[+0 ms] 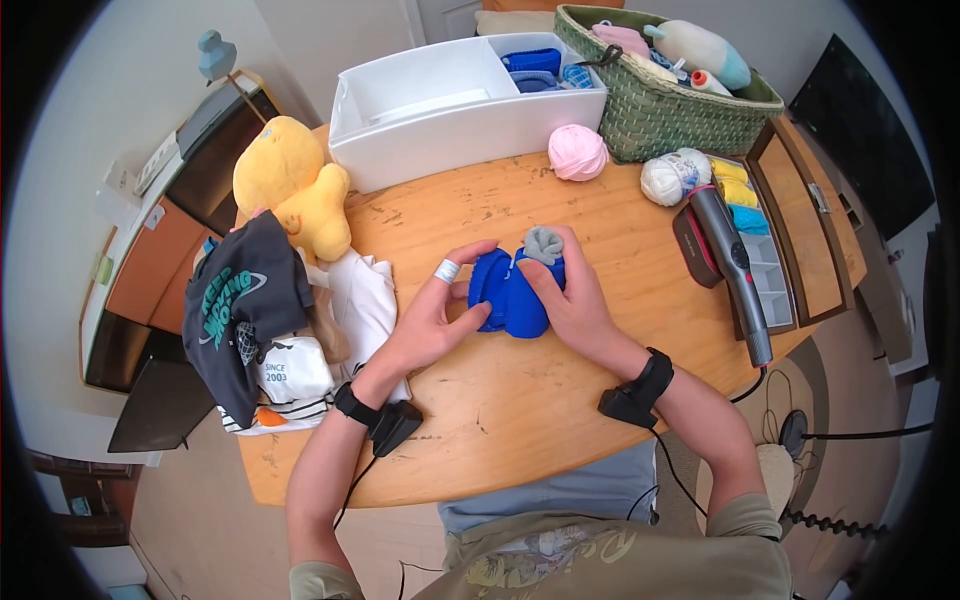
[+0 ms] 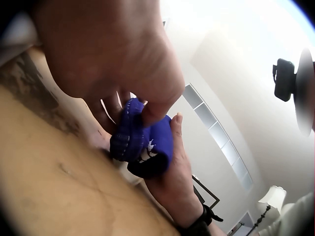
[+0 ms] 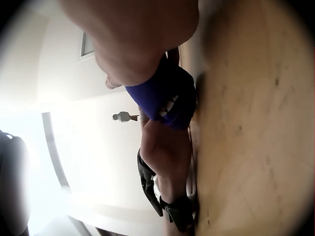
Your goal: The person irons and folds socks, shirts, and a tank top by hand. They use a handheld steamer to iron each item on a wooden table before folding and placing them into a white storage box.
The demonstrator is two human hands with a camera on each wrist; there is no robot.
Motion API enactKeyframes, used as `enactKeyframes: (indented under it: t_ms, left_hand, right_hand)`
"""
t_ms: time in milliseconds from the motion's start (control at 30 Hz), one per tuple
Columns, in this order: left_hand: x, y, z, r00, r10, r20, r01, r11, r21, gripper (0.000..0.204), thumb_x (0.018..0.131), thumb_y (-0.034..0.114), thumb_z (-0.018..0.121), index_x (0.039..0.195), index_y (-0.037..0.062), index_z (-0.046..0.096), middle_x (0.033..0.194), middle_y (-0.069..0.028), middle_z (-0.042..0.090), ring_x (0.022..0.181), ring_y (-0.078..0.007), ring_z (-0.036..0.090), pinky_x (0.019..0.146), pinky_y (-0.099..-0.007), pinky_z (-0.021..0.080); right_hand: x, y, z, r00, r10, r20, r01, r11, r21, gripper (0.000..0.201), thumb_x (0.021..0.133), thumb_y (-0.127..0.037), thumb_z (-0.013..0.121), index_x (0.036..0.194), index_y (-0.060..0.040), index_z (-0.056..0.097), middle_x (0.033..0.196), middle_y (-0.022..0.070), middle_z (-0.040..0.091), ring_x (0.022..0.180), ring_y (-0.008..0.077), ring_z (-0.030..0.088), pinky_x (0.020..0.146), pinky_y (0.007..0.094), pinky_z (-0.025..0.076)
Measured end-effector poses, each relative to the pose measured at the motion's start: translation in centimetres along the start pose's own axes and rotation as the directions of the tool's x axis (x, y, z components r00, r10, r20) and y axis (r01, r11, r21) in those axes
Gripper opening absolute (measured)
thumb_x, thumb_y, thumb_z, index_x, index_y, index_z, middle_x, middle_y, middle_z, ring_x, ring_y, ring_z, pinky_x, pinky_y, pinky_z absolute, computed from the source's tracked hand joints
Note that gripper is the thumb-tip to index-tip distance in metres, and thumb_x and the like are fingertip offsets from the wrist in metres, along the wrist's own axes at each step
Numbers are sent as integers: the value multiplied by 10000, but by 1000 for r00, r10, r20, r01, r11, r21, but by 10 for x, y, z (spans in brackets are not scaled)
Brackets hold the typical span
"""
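Both hands hold a blue fabric item over the middle of the table. It has two rounded lobes side by side, with pale stitching and a white mark in the left wrist view. My left hand, a pale band on one finger, grips the left lobe between thumb and fingers. The right hand holds the right lobe, its thumb lying across the top. A bunched grey cloth shows at the far end, beside the right thumb and fingers. The palms hide part of the blue item in both wrist views.
At the back stand a white divided box with blue items and a green woven basket. Pink yarn lies before them. A hair-styling tool rests right, by a compartmented case. Left are a yellow plush toy and clothes.
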State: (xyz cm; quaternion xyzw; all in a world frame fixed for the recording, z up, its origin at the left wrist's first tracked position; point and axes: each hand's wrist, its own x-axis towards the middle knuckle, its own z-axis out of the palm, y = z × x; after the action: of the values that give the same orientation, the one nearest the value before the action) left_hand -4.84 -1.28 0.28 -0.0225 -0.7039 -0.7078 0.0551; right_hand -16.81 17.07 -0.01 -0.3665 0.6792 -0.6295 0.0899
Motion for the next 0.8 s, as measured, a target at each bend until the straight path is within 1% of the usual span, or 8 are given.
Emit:
enactKeyframes:
  t_ms: [67,167,267,367,467,567,667,800]
  left_hand:
    - [0,1,2,1000,0,14,0,999,33,633,1028,55,645,1589,53,353,1496,-133,478,1229,-198,639,1025,-344,534]
    - [1,0,4,986,-149,-74,149,989,1,581,1057,84,619,1576,32,364,1409,-122,567,1172,-168,663,990,-320,543]
    - [5,-7,2,983,-173,-68,172,985,-13,464,1079,113,604,1496,7,431,1274,-92,654,1087,-123,673,928,-282,544]
    - [5,-13,-2,979,-179,-97,178,984,-15,352,1076,122,619,1383,4,491,1163,-61,700,1031,-91,666,884,-258,540]
    - [5,-13,-2,976,-126,-180,127,992,-5,276,1077,128,622,1307,22,512,1143,-50,712,995,-82,664,868,-243,538]
    - [6,-9,1,947,-14,-320,-15,996,-88,267,1081,135,622,1298,25,514,1103,-37,723,973,-70,667,849,-230,537]
    - [7,-12,-3,944,-17,-329,-27,991,-129,262,1084,138,619,1297,27,513,1113,-44,723,974,-69,667,847,-229,536]
    - [6,-15,-14,942,-97,-320,64,992,-112,224,1089,137,611,1273,27,547,1143,-61,725,1005,-77,664,878,-239,536]
  right_hand:
    - [0,2,2,999,-47,-9,47,998,-43,384,1019,-263,715,1266,-33,532,1077,133,660,952,212,664,831,354,532]
    - [2,5,2,988,-133,75,141,982,-122,464,985,-284,758,1297,-44,513,1114,142,647,1013,232,663,870,365,535]
    - [-3,-5,5,994,69,84,-67,997,-26,590,944,-315,804,1334,-34,463,1158,161,621,1082,259,644,930,381,527]
    - [-5,8,10,996,-25,82,27,999,-26,700,904,-329,843,1357,-10,414,1184,181,606,1131,285,629,977,392,517]
    - [-5,-1,6,983,-37,181,55,994,-96,709,904,-320,844,1347,17,404,1220,196,590,1158,292,621,989,387,513]
    - [-6,7,8,968,-112,224,143,982,-124,637,930,-278,815,1345,2,420,1212,202,625,1129,284,655,956,386,532]
    - [-3,-2,4,976,65,206,-55,997,-52,563,959,-230,775,1349,-13,431,1179,204,669,1069,281,700,905,391,556]
    - [-3,0,8,992,-60,112,67,996,-59,522,978,-193,740,1366,-20,437,1146,206,696,1020,294,731,869,396,571]
